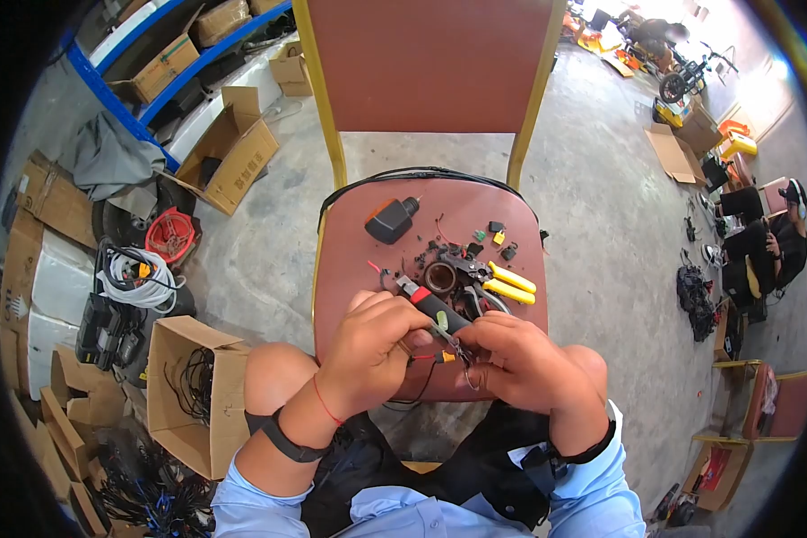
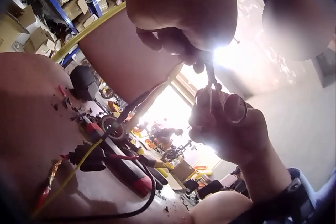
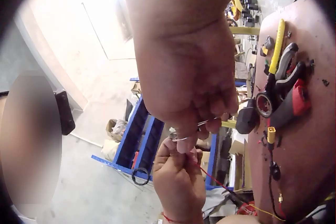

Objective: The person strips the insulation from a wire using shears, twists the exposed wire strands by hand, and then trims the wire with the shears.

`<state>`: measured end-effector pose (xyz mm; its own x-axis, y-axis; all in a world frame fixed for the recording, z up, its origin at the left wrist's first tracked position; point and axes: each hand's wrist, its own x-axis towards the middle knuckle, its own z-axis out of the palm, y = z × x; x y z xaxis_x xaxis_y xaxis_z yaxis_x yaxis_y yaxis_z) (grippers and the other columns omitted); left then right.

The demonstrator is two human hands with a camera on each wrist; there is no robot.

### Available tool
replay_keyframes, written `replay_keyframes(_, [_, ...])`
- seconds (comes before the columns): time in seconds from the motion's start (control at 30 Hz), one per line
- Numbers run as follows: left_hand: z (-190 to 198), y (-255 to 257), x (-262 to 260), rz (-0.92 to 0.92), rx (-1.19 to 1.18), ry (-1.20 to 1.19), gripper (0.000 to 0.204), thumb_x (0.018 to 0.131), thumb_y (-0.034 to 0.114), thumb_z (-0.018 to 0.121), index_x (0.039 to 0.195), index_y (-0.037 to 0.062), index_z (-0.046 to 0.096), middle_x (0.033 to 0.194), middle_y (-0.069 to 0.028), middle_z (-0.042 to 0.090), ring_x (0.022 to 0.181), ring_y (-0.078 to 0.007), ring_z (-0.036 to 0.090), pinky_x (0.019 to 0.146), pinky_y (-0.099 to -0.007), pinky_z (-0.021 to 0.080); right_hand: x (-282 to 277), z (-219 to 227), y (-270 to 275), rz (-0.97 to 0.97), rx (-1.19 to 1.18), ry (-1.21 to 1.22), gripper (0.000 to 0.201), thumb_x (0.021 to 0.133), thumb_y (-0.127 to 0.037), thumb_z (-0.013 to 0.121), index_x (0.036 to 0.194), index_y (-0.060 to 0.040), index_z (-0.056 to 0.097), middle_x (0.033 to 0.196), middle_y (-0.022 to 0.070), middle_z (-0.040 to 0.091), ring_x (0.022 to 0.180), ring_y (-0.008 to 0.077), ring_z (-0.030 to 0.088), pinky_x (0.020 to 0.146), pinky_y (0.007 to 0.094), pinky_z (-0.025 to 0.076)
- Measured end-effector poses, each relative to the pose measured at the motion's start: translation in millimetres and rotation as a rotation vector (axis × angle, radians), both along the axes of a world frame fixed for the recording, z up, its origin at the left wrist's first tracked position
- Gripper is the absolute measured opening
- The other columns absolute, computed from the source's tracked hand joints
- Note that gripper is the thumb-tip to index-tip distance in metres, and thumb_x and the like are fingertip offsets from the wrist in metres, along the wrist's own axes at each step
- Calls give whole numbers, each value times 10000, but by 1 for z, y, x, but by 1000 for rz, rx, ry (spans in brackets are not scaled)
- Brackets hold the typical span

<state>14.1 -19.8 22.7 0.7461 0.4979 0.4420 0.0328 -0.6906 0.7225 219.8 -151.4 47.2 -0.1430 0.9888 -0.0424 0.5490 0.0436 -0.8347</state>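
Over the front of the red chair seat (image 1: 350, 260), my two hands meet at their fingertips. My right hand (image 1: 520, 359) grips small metal scissors (image 1: 462, 351), with a finger loop (image 2: 234, 109) showing in the left wrist view. My left hand (image 1: 368, 336) pinches the end of a thin red wire (image 3: 210, 175) right by the blades; its fingertips are partly hidden. Beneath the hands, a yellow connector (image 3: 271, 134) on a black cable lies on the seat. A black-and-red handled tool (image 1: 439, 309) lies just behind them.
On the seat lie a tape roll (image 1: 439, 277), yellow-handled pliers (image 1: 511, 282), a black bottle (image 1: 392, 220) and small black scraps. An open carton (image 1: 197, 386) with black wires stands at the left. A seated person (image 1: 780, 242) is at the right.
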Motion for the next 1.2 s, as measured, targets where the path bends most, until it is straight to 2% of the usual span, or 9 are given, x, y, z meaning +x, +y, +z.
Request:
replay_keyframes(0.17, [-1, 2, -1, -46, -85, 16, 163, 821, -32, 695, 948, 66, 666, 835, -60, 670, 803, -287, 619, 796, -389, 433, 1, 4, -1, -24, -88, 15, 435, 846, -127, 795, 1240, -11, 652, 1092, 172, 669, 1070, 362, 629, 917, 427, 504])
replay_keyframes(0.33, [-1, 3, -1, -90, -127, 36, 158, 828, -26, 694, 955, 65, 669, 825, -62, 659, 818, -286, 619, 805, -394, 432, -1, 4, 0, 17, -15, 23, 494, 841, -183, 814, 1269, -5, 642, 1099, 183, 665, 1066, 364, 627, 922, 433, 504])
replay_keyframes(0.67, [4, 4, -1, -48, 94, 75, 191, 759, -43, 699, 924, 47, 663, 810, -67, 650, 783, -286, 596, 789, -394, 417, -1, -2, 0, 31, -17, 27, 507, 844, -199, 807, 1277, 0, 633, 1093, 171, 663, 1073, 363, 616, 931, 436, 497])
replay_keyframes(1.07, [1, 6, -6, -119, -130, 39, 209, 781, -72, 679, 967, 24, 670, 856, -101, 664, 832, -312, 622, 816, -394, 443, -4, -2, 0, 35, 73, 5, 438, 834, -110, 766, 1236, -3, 631, 1063, 143, 647, 1065, 359, 596, 912, 446, 489])
replay_keyframes(1.2, [-2, 6, -9, -178, -282, 43, 146, 860, -53, 659, 994, 3, 667, 852, -104, 650, 804, -275, 610, 778, -373, 463, -4, -1, -1, 41, 71, -40, 429, 831, -98, 764, 1231, -12, 635, 1029, 133, 638, 1054, 352, 598, 896, 442, 491])
